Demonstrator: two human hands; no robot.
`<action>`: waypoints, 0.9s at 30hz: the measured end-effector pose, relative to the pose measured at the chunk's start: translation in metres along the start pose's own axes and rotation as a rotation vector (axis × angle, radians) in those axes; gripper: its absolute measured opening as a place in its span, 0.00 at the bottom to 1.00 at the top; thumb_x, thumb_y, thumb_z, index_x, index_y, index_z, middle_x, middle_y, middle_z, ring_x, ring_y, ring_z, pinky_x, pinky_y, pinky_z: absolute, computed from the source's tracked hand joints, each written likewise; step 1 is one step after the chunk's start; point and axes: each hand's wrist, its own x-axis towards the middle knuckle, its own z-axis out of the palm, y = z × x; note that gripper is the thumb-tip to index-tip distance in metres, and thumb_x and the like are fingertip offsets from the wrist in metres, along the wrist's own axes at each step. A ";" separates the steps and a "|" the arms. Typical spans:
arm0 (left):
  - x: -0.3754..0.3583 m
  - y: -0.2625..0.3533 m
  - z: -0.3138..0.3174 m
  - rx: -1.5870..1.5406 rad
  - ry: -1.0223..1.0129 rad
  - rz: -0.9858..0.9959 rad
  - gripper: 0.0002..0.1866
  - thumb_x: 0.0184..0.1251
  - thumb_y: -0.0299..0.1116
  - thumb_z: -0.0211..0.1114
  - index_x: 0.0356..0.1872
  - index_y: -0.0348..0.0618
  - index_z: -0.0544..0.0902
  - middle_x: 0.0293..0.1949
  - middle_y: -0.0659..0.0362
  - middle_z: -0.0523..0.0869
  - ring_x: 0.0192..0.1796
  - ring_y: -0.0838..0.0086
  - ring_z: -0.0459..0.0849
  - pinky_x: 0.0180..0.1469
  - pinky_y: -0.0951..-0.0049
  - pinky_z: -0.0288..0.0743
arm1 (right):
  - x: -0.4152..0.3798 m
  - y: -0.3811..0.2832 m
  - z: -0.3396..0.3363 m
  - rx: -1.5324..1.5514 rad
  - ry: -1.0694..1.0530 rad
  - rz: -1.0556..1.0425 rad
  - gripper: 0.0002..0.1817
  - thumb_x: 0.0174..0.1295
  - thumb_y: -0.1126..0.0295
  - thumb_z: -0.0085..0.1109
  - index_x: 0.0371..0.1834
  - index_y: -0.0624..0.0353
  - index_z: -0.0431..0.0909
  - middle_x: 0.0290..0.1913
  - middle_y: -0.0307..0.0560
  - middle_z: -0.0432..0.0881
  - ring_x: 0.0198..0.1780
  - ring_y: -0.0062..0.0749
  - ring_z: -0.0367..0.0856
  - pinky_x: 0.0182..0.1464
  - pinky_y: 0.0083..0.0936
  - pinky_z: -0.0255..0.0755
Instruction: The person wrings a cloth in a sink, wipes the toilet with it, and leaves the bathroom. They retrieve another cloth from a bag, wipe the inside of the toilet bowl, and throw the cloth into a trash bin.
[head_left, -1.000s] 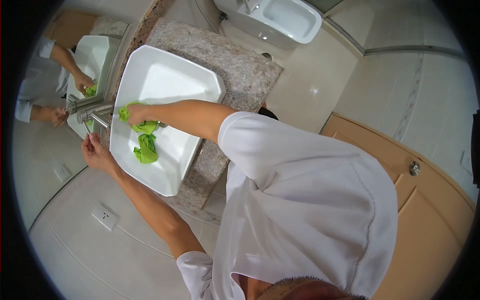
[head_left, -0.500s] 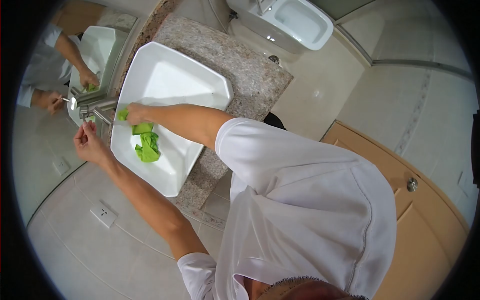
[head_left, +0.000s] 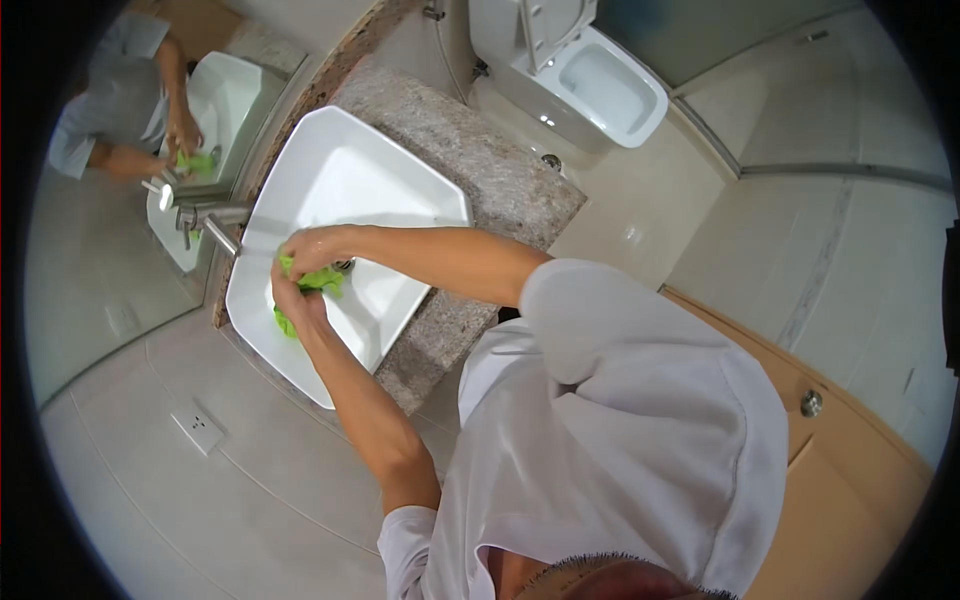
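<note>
A bright green cloth (head_left: 322, 282) is bunched up low in the white sink (head_left: 375, 190). My right hand (head_left: 318, 246) closes on the cloth from above, its skin looking wet. From the near left side my left hand (head_left: 289, 296) is wrapped round the same cloth, and a green end hangs below the fingers. The two hands touch or nearly touch each other. Beside them the metal faucet (head_left: 221, 234) points into the sink. The drain (head_left: 345, 265) shows just right of the cloth. My fingertips are partly hidden in the folds.
A speckled stone counter (head_left: 440, 130) surrounds the sink. A mirror (head_left: 120, 250) behind the faucet reflects the arms and sink. A white toilet (head_left: 640, 120) stands beyond the counter. A wall socket (head_left: 197, 426) is at left, and a wooden door (head_left: 830, 470) at right.
My left hand has left the faucet handle and come down into the sink onto the cloth. The cloth, spread lower before, is now gathered between both hands. The view has shifted slightly.
</note>
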 end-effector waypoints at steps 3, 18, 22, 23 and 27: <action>0.008 -0.008 -0.001 0.059 -0.087 0.118 0.10 0.78 0.38 0.59 0.45 0.43 0.80 0.40 0.59 0.83 0.42 0.72 0.84 0.44 0.69 0.80 | -0.024 0.006 0.006 -0.206 0.374 0.055 0.51 0.42 0.48 0.81 0.66 0.68 0.69 0.57 0.67 0.81 0.57 0.55 0.83 0.59 0.39 0.77; -0.007 -0.001 0.021 0.347 -0.227 0.229 0.15 0.73 0.41 0.68 0.44 0.37 0.86 0.36 0.61 0.81 0.35 0.76 0.76 0.34 0.72 0.73 | 0.002 0.045 -0.001 0.203 -0.253 0.464 0.06 0.64 0.71 0.63 0.43 0.57 0.81 0.24 0.40 0.77 0.26 0.30 0.78 0.38 0.27 0.78; 0.005 -0.006 0.029 0.379 0.001 0.245 0.14 0.76 0.40 0.63 0.39 0.37 0.85 0.31 0.62 0.80 0.33 0.77 0.76 0.32 0.73 0.70 | 0.004 0.053 0.018 -0.886 0.041 -0.098 0.09 0.59 0.67 0.68 0.39 0.58 0.83 0.24 0.39 0.76 0.29 0.28 0.78 0.34 0.27 0.80; 0.006 -0.001 0.032 0.303 0.084 0.149 0.14 0.78 0.39 0.60 0.40 0.36 0.85 0.32 0.63 0.80 0.35 0.78 0.76 0.33 0.75 0.70 | 0.005 0.046 0.013 -0.981 0.034 -0.082 0.09 0.58 0.66 0.69 0.36 0.58 0.82 0.25 0.40 0.77 0.30 0.27 0.79 0.35 0.26 0.80; 0.014 -0.018 0.006 -0.052 -0.066 -0.009 0.14 0.79 0.39 0.57 0.44 0.38 0.85 0.40 0.59 0.83 0.41 0.75 0.79 0.41 0.73 0.75 | -0.012 0.006 -0.019 0.003 -0.296 0.414 0.09 0.60 0.68 0.68 0.38 0.59 0.79 0.34 0.40 0.81 0.39 0.26 0.82 0.40 0.26 0.80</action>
